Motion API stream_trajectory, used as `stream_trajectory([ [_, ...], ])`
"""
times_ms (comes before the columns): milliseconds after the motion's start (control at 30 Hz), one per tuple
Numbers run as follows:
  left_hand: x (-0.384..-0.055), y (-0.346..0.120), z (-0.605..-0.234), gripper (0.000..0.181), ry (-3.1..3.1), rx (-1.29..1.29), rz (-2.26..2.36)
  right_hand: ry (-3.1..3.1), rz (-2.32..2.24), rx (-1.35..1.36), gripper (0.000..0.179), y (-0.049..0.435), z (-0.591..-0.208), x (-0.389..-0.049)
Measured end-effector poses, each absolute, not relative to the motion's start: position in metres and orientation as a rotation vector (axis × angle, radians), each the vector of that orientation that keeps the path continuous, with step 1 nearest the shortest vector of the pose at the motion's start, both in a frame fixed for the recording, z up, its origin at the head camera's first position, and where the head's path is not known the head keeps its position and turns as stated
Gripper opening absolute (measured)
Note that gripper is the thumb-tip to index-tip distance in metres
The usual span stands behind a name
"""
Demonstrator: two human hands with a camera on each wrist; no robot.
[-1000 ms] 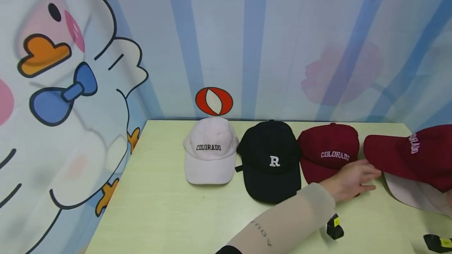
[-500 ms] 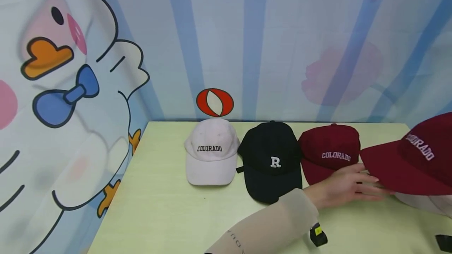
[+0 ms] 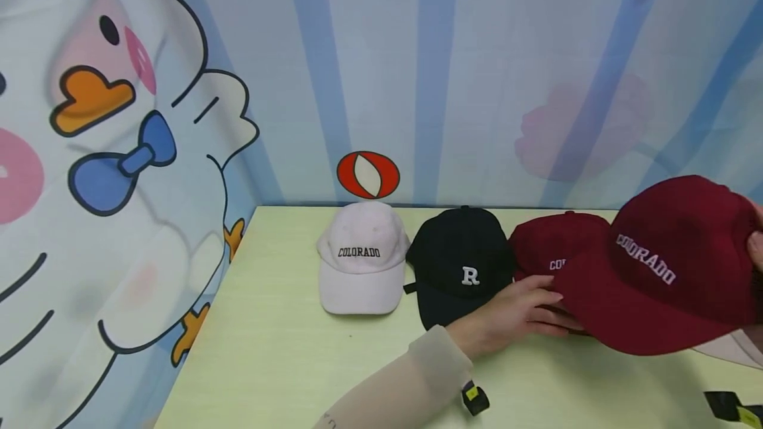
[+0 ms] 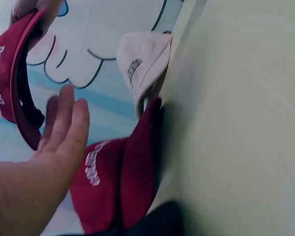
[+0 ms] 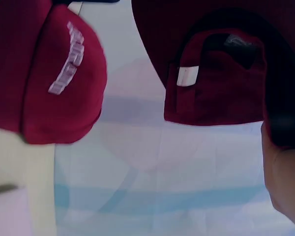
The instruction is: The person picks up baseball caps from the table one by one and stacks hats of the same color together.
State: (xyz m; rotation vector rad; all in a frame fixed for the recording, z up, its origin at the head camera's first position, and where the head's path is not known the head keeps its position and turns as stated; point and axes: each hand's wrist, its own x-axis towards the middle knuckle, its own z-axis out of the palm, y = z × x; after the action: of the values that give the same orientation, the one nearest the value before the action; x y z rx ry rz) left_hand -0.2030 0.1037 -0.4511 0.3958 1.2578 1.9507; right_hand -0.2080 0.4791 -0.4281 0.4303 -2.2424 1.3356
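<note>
Counter (image 3: 268,363), pale yellow, carries a row of headwear along its far side: from the left, a white cap (image 3: 361,283) lettered COLORADO, a black cap (image 3: 447,243) with a white R just beside it, and a resting red cap (image 3: 554,234), partly covered. A pale cap (image 3: 727,347) shows as a sliver at the right edge.

A raised red cap (image 3: 667,217), lettered COLORADO in white, is held up off the counter, in front of the resting red cap and hiding much of it. Its brim points left and toward the viewer, tilted down. A person's right hand (image 3: 756,250), mostly cut off by the frame, pinches the back edge of the raised cap. The right wrist view shows this cap's underside, with a small white tag (image 5: 188,76).

The left hand (image 3: 507,316) reaches in from below, before the black cap; its fingers are straight and slightly spread, close to the raised brim. Whether they touch it, I cannot tell. The sleeve (image 3: 399,376) is beige.

Behind hangs a blue striped backdrop (image 3: 495,85) with a cartoon duck (image 3: 161,197) on the left.
</note>
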Motion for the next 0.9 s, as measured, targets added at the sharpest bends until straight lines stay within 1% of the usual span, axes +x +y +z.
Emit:
stream_trajectory([
  [67,-0.206,0.091,-0.45,0.04,1.373,0.387,1.951,-2.152,1.613,0.481,0.053,0.452,-0.412,-0.194],
  [100,-0.208,0.085,-0.448,0.041,1.429,0.387,1.949,-2.072,1.795,0.497,0.051,0.419,-0.389,-0.178],
  [133,-0.21,0.079,-0.447,0.043,1.483,0.395,1.943,-1.991,1.943,0.541,0.05,0.402,-0.38,-0.171],
  [200,-0.214,0.069,-0.443,0.045,1.562,0.427,1.937,-1.789,2.227,0.581,0.049,0.373,-0.37,-0.16],
  [233,-0.215,0.064,-0.44,0.045,1.593,0.452,1.929,-1.771,2.272,0.6,0.049,0.365,-0.368,-0.159],
  [400,-0.222,0.046,-0.432,0.047,1.695,0.54,1.902,-1.77,2.495,0.797,0.053,0.343,-0.373,-0.166],
  [533,-0.226,0.037,-0.428,0.05,1.812,0.604,1.918,-1.689,2.716,1.016,0.058,0.324,-0.376,-0.173],
  [667,-0.23,0.026,-0.424,0.052,1.929,0.766,1.981,-1.537,2.886,1.198,0.06,0.302,-0.375,-0.18],
  [800,-0.236,0.012,-0.42,0.055,1.957,0.974,1.99,-1.528,2.93,1.23,0.059,0.286,-0.379,-0.184],
  [900,-0.239,0.001,-0.418,0.056,1.96,1.06,1.958,-1.578,2.915,1.245,0.058,0.276,-0.383,-0.189],
])
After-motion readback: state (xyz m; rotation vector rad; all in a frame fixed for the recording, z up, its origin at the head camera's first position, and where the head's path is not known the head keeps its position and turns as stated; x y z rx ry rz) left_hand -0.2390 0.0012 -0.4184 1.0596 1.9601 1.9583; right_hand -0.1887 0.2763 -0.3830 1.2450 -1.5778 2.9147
